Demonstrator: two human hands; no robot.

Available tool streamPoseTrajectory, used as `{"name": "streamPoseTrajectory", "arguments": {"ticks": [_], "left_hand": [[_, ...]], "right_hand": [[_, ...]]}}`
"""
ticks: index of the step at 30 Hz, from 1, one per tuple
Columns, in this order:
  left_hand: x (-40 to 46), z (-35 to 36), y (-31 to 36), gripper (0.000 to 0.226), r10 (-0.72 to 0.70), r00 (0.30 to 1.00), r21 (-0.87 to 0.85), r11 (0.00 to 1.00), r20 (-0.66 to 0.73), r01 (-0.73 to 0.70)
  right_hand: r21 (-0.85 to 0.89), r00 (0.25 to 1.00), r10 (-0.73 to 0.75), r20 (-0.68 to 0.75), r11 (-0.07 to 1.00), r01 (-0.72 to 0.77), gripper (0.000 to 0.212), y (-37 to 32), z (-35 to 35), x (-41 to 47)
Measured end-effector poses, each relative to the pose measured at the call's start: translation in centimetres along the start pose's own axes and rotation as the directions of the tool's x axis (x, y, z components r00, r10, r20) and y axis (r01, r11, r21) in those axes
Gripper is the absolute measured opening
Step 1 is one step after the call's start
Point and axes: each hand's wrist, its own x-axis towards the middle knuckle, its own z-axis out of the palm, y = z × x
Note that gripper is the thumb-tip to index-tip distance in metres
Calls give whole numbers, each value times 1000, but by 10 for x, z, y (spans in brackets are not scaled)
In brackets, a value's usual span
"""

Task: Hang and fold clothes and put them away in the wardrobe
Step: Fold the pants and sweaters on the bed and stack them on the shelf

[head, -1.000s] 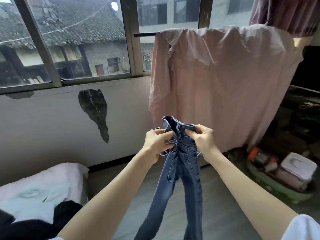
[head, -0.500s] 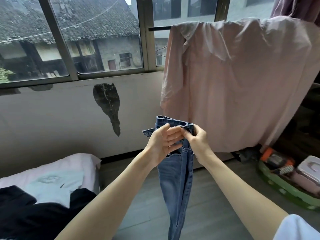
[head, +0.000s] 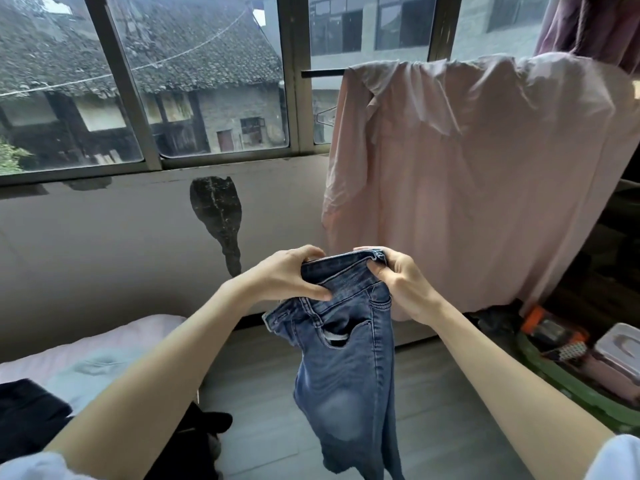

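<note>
Both hands gripping the waistband of the jeans [head: 346,368]: left hand [head: 294,275] with fingers curled over the top edge and thumb pressed on the front, right hand [head: 403,282] pinching the other end just beside it. Held high and close together, probably to let the legs drop straight for folding. Waist up between the hands, long axis near vertical, legs trailing below the wrists, front pocket facing the camera.

A: How is the scene lit?
B: Soft grey daylight enters through the window [head: 207,84]; no harsh shadows or glare.
A: Is it sharp?
B: Mostly. The wide lens bends the window frame, and the lower corners look slightly soft and stretched.
</note>
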Motion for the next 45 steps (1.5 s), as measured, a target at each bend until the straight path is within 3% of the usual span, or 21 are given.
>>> {"name": "streamPoseTrajectory", "arguments": {"ticks": [3,8,14,21,25,31,34,40,45], "left_hand": [[0,3,7,22,-19,1000,158,987,-23,22],[-4,24,24,33,38,978,53,998,-207,-27],[-24,15,28,31,-43,942,-138,990,-334,-4],[-118,-10,-13,26,-234,863,-230,963,-448,142],[-209,-33,-40,26,-383,763,-281,921,-521,270],[-335,-59,-81,39,-548,597,-386,836,-586,389],[-401,-70,-106,20,-599,519,-384,796,-609,467],[-535,-87,-209,24,-745,289,-427,606,-601,671],[-616,-73,-319,37,-828,72,-463,380,-555,801]], "right_hand": [[-204,998,-60,-26,978,53,22,-1,0,2],[-567,927,-274,-256,819,86,22,12,-5,6],[-533,888,-352,-297,832,152,25,12,21,26],[-301,856,-510,-88,832,465,30,1,126,37],[-105,829,-551,97,822,559,32,-19,221,29],[111,750,-589,300,803,586,29,-56,352,-1],[160,701,-608,374,787,596,31,-69,428,-20],[102,576,-561,594,763,638,23,-79,597,-54],[-77,515,-358,779,760,645,38,-52,734,-80]]}}
